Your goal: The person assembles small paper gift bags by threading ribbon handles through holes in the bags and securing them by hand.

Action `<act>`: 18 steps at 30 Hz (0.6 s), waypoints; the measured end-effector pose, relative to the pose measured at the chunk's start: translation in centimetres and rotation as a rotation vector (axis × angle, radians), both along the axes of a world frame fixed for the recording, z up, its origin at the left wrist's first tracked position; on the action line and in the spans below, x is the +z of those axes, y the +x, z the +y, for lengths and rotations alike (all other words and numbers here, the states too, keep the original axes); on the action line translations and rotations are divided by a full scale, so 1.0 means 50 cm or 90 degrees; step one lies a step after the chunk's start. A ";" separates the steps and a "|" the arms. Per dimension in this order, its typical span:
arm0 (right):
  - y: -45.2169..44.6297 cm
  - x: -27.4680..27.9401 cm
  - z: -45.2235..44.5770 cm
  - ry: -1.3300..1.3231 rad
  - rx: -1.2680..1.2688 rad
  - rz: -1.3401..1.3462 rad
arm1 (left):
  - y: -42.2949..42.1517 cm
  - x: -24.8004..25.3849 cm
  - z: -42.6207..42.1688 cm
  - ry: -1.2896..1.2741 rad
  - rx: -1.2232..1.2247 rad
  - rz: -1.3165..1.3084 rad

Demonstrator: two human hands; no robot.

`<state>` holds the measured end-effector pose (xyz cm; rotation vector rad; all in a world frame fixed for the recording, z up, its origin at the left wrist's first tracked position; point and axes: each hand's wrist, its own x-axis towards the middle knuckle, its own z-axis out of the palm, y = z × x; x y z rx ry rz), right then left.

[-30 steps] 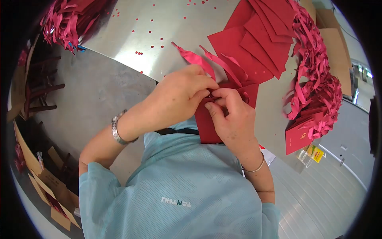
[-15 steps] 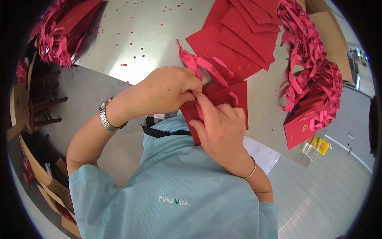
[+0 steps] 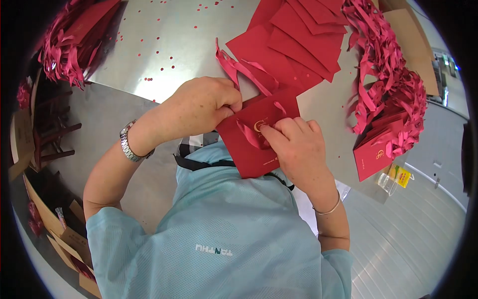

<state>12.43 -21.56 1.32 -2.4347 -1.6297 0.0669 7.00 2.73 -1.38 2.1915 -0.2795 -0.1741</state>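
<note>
A small red paper gift bag [image 3: 251, 157] with a gold logo lies flat and tilted before my body, above the table edge. My left hand [image 3: 209, 102], wearing a metal watch, is closed on the bag's upper left edge, its fingertips partly hidden. My right hand [image 3: 296, 149] is closed over the bag's right part, with thumb and forefinger pinched by the logo. A pink ribbon [image 3: 247, 134] loops across the bag's front and runs toward that pinch. Just beyond the bag, more loose ribbon [image 3: 254, 74] curls up beside my left hand.
Flat red bags [image 3: 298, 45] are fanned out at the back of the metal table [image 3: 189, 45]. Ribboned bags are heaped along the right [image 3: 388, 89] and at the far left [image 3: 74, 45]. Red paper dots are scattered about. A yellow packet [image 3: 402, 175] sits at the right edge; cardboard boxes [image 3: 69, 234] stand lower left.
My right hand has moved right and turned, uncovering the bag's gold logo and the ribbon loop. The bag has tilted and shifted slightly left. My left hand keeps its hold.
</note>
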 end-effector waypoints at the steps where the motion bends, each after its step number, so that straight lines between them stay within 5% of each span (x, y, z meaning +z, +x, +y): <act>1: -0.001 -0.002 0.000 -0.001 0.004 0.001 | -0.001 -0.002 0.000 -0.001 0.005 -0.010; 3: -0.003 -0.007 -0.002 0.115 -0.023 0.080 | -0.004 -0.004 0.000 -0.002 0.015 -0.019; 11: -0.055 -0.011 0.039 0.104 -0.119 0.301 | -0.005 -0.011 0.001 -0.035 0.028 -0.033; 15: -0.064 -0.010 0.042 0.176 -0.142 0.236 | -0.008 -0.010 0.001 -0.037 0.027 -0.025; 18: -0.054 -0.010 0.042 0.118 -0.049 0.023 | -0.004 -0.011 -0.001 -0.029 0.025 -0.025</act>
